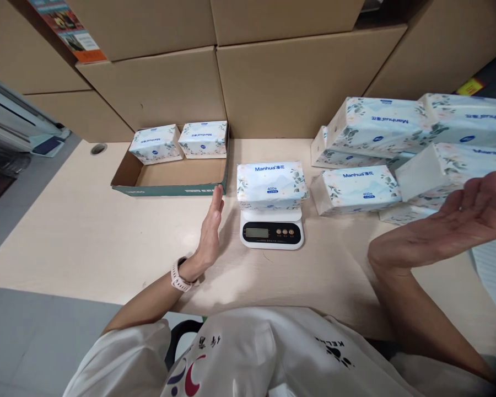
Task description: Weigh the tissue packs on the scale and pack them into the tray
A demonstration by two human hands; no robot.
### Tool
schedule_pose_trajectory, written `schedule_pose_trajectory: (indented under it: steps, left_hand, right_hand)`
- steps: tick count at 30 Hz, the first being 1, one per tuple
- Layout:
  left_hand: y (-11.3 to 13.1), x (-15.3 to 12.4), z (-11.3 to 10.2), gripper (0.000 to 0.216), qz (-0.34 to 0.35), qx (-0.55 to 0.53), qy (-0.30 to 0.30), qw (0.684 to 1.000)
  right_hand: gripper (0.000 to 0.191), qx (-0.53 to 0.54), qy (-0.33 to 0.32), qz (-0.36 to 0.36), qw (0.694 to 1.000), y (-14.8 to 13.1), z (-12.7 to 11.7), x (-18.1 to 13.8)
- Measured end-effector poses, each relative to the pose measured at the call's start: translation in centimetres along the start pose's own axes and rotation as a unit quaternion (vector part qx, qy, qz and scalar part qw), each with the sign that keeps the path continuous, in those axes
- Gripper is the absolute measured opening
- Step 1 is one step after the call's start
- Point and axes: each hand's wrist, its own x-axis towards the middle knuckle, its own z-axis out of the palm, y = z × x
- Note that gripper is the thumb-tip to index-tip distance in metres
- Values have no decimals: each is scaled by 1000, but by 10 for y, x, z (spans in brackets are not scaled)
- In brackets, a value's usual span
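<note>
A tissue pack [271,184] marked Manhua lies on a small white scale [271,231] at the middle of the table. My left hand [211,229] stands edge-on just left of the scale, fingers straight, holding nothing. My right hand [463,218] hovers palm up at the right, empty, in front of a pile of tissue packs [380,127]. One more pack [355,189] lies just right of the scale. A low cardboard tray [169,179] at the back left holds two packs [156,143] side by side against its far wall.
Large brown cartons [293,82] are stacked along the back of the table. A round cable hole [98,148] sits at the far left of the tabletop. Grey floor lies to the left. A white sheet [494,270] lies at the right edge.
</note>
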Motion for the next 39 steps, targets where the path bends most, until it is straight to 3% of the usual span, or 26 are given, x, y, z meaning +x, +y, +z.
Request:
schedule_pose_trajectory:
  steps: [7, 12, 17, 22, 27, 33, 39]
  left_hand:
    - [0, -1, -1, 59, 7, -10, -6, 1000]
    - [4, 0, 0, 66, -7, 5, -3, 1000]
    - [3, 0, 0, 66, -12, -1, -7, 1000]
    - [3, 0, 0, 66, -7, -2, -12, 1000]
    - [3, 1, 1, 70, -12, 3, -7, 1000]
    - [2, 0, 0, 67, 0, 1, -10, 1000]
    - [1, 0, -1, 66, 2, 13, -15, 1000]
  right_hand:
    - [70, -57, -103, 69, 991, -9, 9, -46]
    - [69, -36, -159, 50, 985, -8, 7, -62]
    - [71, -67, -163, 78, 981, -7, 5, -60]
    - [68, -22, -164, 51, 985, -7, 6, -59]
    - [70, -54, -164, 67, 983, -11, 7, -58]
    - [66, 9, -154, 28, 988, -3, 6, -57]
    - [71, 14, -142, -55, 988, 16, 6, -55]
